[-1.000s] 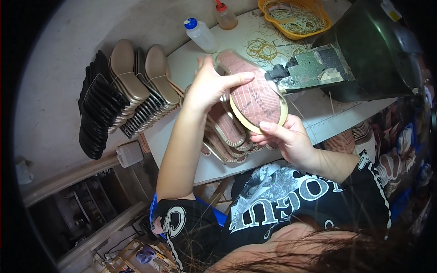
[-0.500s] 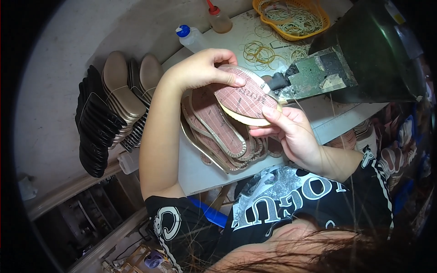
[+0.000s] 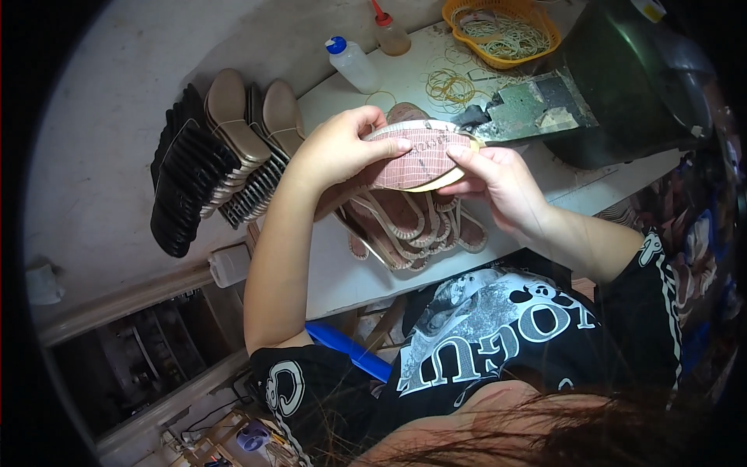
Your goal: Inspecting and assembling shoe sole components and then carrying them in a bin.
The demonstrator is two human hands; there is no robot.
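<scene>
Between my two hands I hold a shoe insole (image 3: 412, 166) with a reddish grid-patterned face, handwritten marks and a pale yellow edge. My left hand (image 3: 350, 148) pinches its left end, thumb on the patterned face. At the right end, my right hand (image 3: 498, 179) grips it with the thumb on top and fingers beneath. Just beyond the insole is the machine's dark-tipped front (image 3: 471, 117). A pile of similar reddish insoles with light bound rims (image 3: 401, 222) lies on the white table under my hands, partly hidden by them.
Banded stacks of bronze insoles (image 3: 233, 128) and black insoles (image 3: 183, 183) lean by the wall. A blue-capped bottle (image 3: 354, 66), a red-nozzled bottle (image 3: 391, 37), loose rubber bands (image 3: 450, 89) and a yellow basket (image 3: 494, 58) stand at the back. The green machine (image 3: 622, 93) fills the right.
The insole in my hands has turned to lie more level, and both hands have shifted with it. The whole view has moved slightly. My grip stays on both ends.
</scene>
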